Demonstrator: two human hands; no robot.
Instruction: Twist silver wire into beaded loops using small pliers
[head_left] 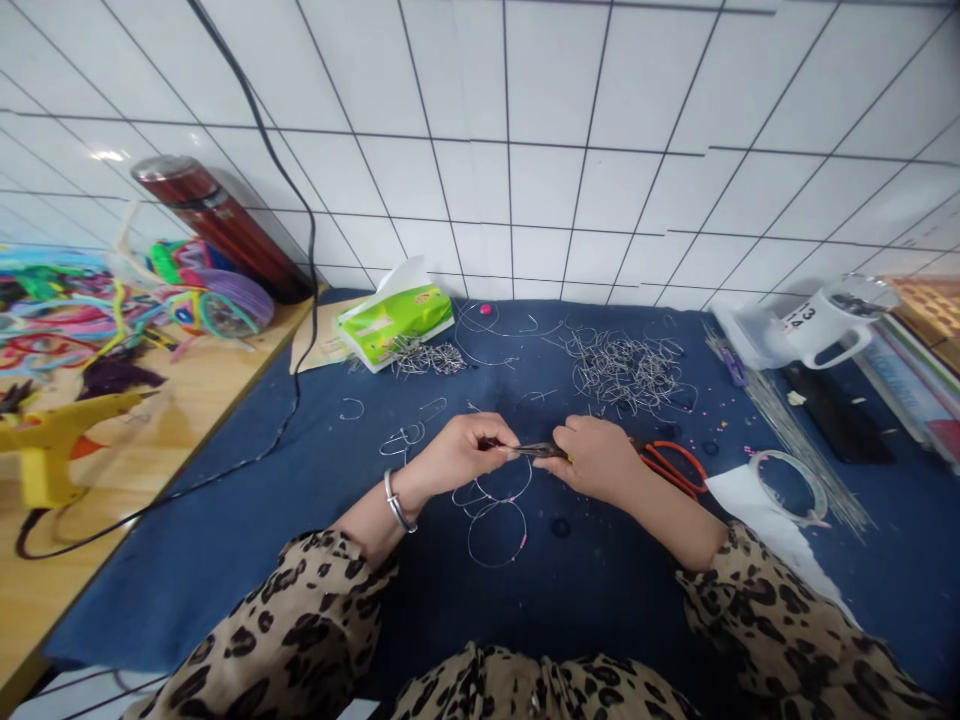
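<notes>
My left hand (480,448) is closed in a pinch on a thin wire, which meets the jaw tips of the pliers. My right hand (596,458) is wrapped round a small pair of dark pliers (537,450), their jaws pointing left toward my left fingertips. Just below the jaws, thin wire rings (497,533) with small pink beads overlap on the blue cloth (315,560). Whether these rings join the pinched wire I cannot tell. A few bent wire pieces (405,437) lie left of my left hand. Red-handled scissors (679,468) rest beside my right wrist.
Behind my hands lie a tangled wire pile (626,370) and a green tissue pack (397,322). A yellow glue gun (52,440), black cord (300,370) and red flask (225,230) are left. Right are straight wires (802,440), a ring coil (817,490) and a white mug (821,325).
</notes>
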